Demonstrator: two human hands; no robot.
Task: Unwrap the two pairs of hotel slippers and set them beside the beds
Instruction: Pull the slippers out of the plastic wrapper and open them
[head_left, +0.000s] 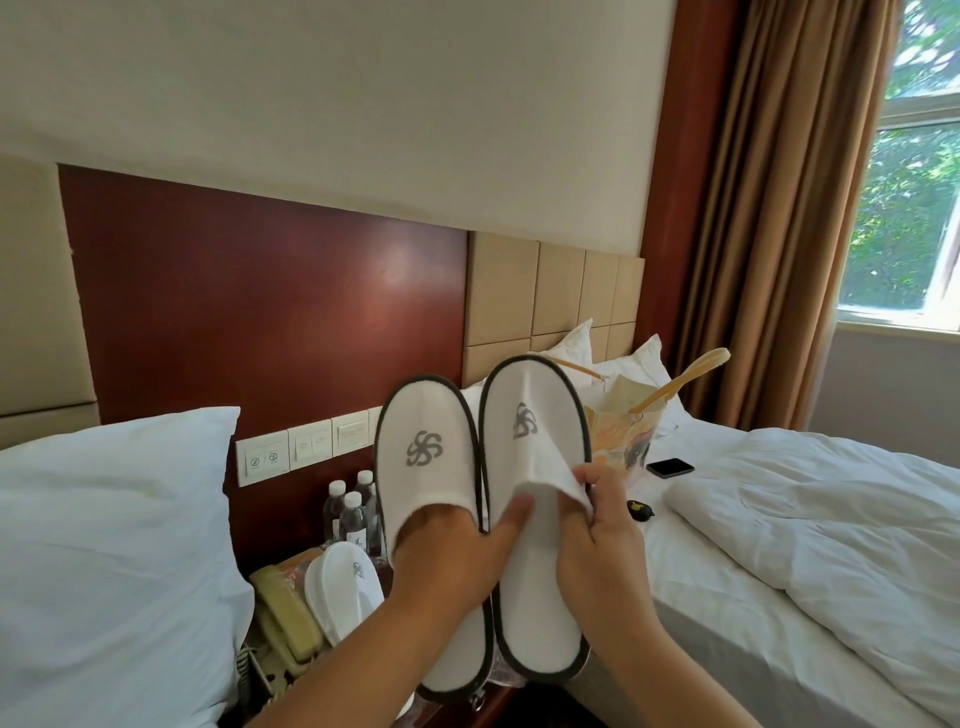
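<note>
I hold up two white slippers with grey trim and a grey swirl logo, side by side above the gap between the beds. My left hand (447, 551) has its fingers inside the left slipper (423, 447), and its thumb presses on the right slipper (524, 582). My right hand (602, 530) pinches the edge of the right slipper's upper and lifts it. A second pair of slippers (340, 587), still in clear wrap, lies on the nightstand (488, 701) below.
Left bed with a white pillow (114, 545); right bed with a rumpled duvet (810, 525). On the right bed are a paper bag (621, 441), a phone (670, 467) and a small dark object (639, 509). The nightstand holds water bottles (350, 514) and a telephone (283, 618).
</note>
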